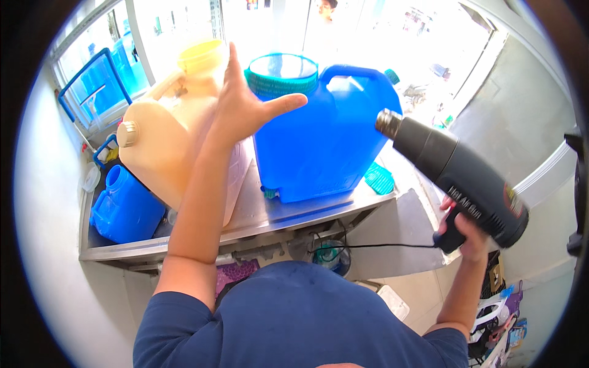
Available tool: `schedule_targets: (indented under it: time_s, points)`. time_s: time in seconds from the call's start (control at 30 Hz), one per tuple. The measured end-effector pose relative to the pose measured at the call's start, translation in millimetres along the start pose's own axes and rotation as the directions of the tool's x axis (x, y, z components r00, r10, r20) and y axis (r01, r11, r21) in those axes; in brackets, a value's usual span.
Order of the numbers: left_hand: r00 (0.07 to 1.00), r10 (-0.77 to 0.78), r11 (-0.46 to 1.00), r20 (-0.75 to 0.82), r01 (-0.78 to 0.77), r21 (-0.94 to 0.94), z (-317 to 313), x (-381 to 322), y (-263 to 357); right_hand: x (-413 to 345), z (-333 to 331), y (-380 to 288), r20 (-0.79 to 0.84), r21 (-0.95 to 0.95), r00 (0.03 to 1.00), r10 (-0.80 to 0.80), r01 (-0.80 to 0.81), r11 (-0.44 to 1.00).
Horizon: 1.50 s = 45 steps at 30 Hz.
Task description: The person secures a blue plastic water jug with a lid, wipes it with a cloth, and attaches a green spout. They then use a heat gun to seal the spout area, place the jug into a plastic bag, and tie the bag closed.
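My right hand grips the handle of a black hot air gun. Its metal nozzle points left, towards a blue plastic water container standing upright on the steel counter. A wide teal lid ring with a pale, translucent top covers the container's mouth. My left hand, fingers up and thumb spread, is raised just left of that ring; whether it touches the container cannot be told. Behind my left forearm stands a cream plastic container with a yellow top and a small side cap.
A smaller blue jug lies tilted on the counter's left end. The gun's black cord runs left past a bucket below. A teal ribbed piece sits at the right. A person is beyond the glass.
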<state>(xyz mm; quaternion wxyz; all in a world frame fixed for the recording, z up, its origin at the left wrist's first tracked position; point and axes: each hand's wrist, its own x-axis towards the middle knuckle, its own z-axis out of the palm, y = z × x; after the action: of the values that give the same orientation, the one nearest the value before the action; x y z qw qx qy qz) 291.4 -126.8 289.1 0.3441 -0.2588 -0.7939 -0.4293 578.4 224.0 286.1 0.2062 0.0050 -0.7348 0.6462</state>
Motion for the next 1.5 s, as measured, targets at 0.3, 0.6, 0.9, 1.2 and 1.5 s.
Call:
schedule_targets:
  time_s: [0.3,0.6,0.9,1.2,1.5]
  points:
    - [0.967,-0.177,0.952,0.181,0.215,-0.217,17.1,15.0,-20.8,106.2,-19.6,-45.3,0.251,-0.006,0.967,0.039,-0.039,0.999]
    - [0.924,-0.282,0.894,0.257,0.350,-0.278,19.7,16.1,-18.3,250.6,19.8,-112.2,0.321,-0.513,0.943,0.090,0.093,0.853]
    - [0.913,-0.353,0.858,0.204,0.403,-0.319,22.8,4.8,-16.7,313.8,49.1,-112.8,0.428,-0.553,0.903,0.039,0.228,0.802]
    - [0.939,-0.310,0.800,0.150,0.343,-0.492,29.0,0.1,-15.5,305.7,68.2,-110.3,0.292,-0.633,0.956,0.017,0.180,0.753]
    - [0.973,-0.208,0.813,0.100,0.229,-0.536,37.5,-1.6,-31.2,153.4,57.8,-113.8,0.172,-0.542,0.978,-0.116,0.193,0.818]
